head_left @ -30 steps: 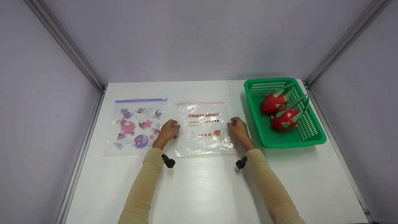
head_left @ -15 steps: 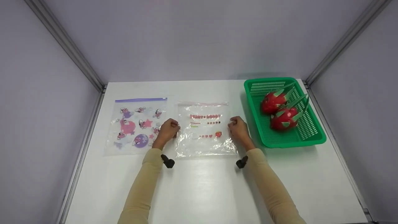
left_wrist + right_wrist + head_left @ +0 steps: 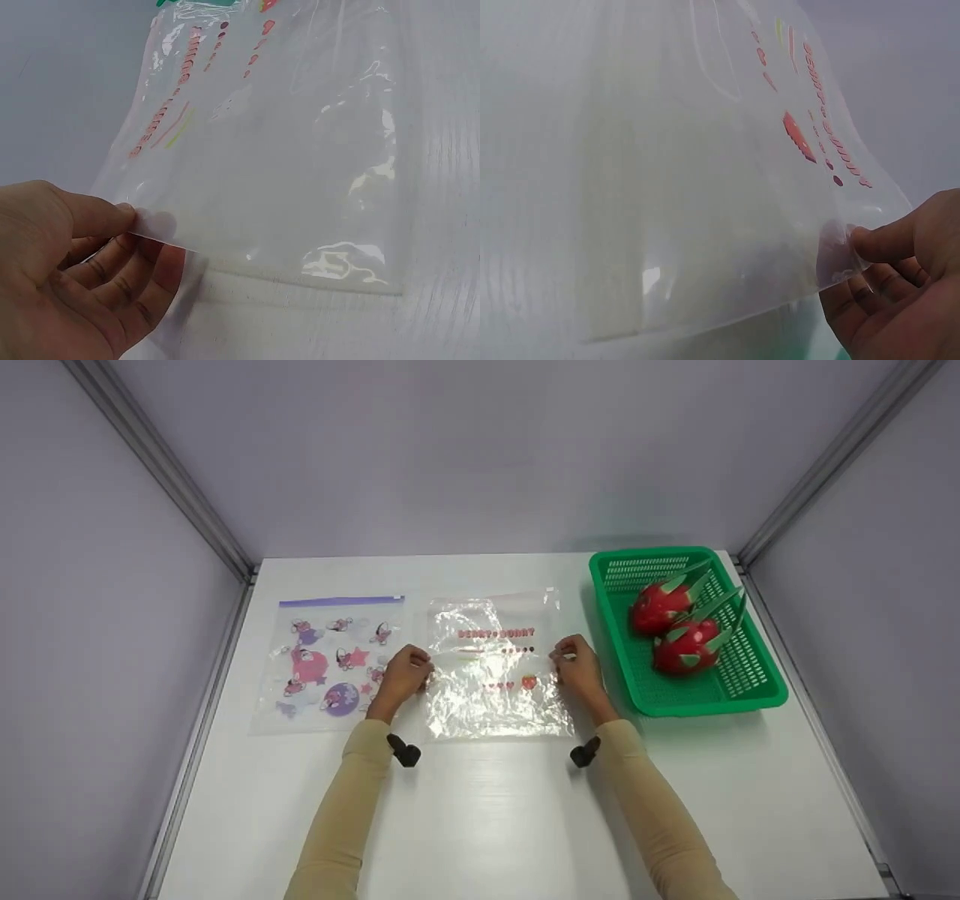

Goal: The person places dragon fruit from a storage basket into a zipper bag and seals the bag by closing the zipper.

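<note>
A clear plastic zip bag with red lettering and a strawberry print lies across the middle of the table. My left hand pinches its left edge between thumb and fingers, as the left wrist view shows up close. On the opposite side my right hand pinches the right edge; in the right wrist view the thumb lies on top of the film and the fingers below. The bag's upper part is raised and catches the light. Left of it lies a second zip bag with a purple slider strip and pink and purple cartoon prints.
A green plastic basket stands at the table's right, holding two red dragon fruits with green leaf tips. Grey walls enclose the white table at the back and both sides.
The clear bag's top edge has risen, most at its right corner, and glare has spread over its surface. Both hands have stayed almost in place, pinching its sides.
</note>
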A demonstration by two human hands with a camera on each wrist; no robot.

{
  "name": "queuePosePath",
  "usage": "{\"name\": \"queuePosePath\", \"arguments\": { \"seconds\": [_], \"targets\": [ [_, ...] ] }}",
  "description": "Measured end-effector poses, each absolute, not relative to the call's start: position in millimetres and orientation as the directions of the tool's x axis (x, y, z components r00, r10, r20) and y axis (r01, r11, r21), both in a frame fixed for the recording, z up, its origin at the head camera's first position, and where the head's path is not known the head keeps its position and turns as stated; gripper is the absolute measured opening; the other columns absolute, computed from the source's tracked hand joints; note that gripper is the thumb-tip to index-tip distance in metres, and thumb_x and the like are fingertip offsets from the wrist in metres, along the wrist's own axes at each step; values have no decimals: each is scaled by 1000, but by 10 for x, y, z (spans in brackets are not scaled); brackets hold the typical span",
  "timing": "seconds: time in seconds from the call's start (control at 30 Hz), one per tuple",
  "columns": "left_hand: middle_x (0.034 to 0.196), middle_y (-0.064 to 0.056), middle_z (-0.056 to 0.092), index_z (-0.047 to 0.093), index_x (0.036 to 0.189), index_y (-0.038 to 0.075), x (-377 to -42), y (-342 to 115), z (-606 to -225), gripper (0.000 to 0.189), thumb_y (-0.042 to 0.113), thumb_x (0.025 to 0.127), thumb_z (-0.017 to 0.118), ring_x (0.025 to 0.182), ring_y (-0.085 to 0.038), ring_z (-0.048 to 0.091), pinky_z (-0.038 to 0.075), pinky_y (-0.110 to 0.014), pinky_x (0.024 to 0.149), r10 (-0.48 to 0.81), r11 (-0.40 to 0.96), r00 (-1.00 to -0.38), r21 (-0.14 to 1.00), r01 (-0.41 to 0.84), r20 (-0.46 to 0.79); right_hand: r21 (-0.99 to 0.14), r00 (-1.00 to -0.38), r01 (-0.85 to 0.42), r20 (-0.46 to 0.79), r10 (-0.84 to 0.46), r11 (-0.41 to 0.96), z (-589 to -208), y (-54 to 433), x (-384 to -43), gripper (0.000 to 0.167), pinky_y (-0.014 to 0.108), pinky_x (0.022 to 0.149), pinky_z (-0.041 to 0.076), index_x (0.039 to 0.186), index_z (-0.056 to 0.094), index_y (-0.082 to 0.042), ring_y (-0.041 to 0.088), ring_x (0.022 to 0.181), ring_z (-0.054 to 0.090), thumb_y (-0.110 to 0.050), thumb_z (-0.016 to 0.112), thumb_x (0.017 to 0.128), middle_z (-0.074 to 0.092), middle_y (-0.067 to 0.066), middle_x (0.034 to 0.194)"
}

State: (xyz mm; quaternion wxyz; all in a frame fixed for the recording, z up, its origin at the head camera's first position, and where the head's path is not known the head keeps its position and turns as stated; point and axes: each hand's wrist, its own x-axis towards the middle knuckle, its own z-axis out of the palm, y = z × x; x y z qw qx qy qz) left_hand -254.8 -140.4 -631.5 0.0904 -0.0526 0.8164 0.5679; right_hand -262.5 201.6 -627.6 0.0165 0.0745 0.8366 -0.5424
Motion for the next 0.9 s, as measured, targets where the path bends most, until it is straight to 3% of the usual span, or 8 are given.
{"name": "queuePosePath", "arguments": {
  "seconds": [0.33, 0.53, 0.77, 0.9],
  "targets": [
    [109, -15, 70, 55, 143, -1, -2551, -1394, -6248, 40, 12, 105, 61, 86, -24, 70, 63, -35, 74, 28, 282, -972, 934, -218, -235, -944, -994, 45, -10, 109, 326, -6198, 2023, -2633, 12, 22, 61, 55, 112, 57, -2, 32, 84, 63, 7, 56, 104, 68, 22, 111],
    [117, -17, 69, 57, 140, 1, -2573, -1388, -6224, 35, 17, 109, 58, 99, -29, 71, 65, -39, 81, 17, 254, -968, 938, -236, -249, -955, -994, -26, 57, 98, 296, -6148, 2024, -2617, 12, 18, 62, 53, 114, 59, 0, 37, 88, 64, 7, 56, 104, 69, 23, 112],
    [123, -17, 67, 55, 143, 1, -2615, -1356, -6185, 38, 17, 108, 57, 107, -26, 72, 64, -38, 88, -24, 192, -967, 948, -254, -255, -957, -988, -67, 104, 118, 284, -6143, 2022, -2616, 10, 17, 60, 52, 114, 61, 1, 31, 84, 63, 5, 59, 105, 70, 23, 111],
    [124, -20, 66, 52, 147, -1, -2647, -1357, -6166, 42, 16, 109, 54, 110, -27, 73, 64, -36, 87, -35, 149, -974, 963, -226, -223, -956, -980, -113, 152, 127, 270, -6151, 2007, -2613, 10, 16, 58, 50, 114, 60, 8, 43, 83, 62, 8, 59, 104, 69, 29, 109]
  ]
}}
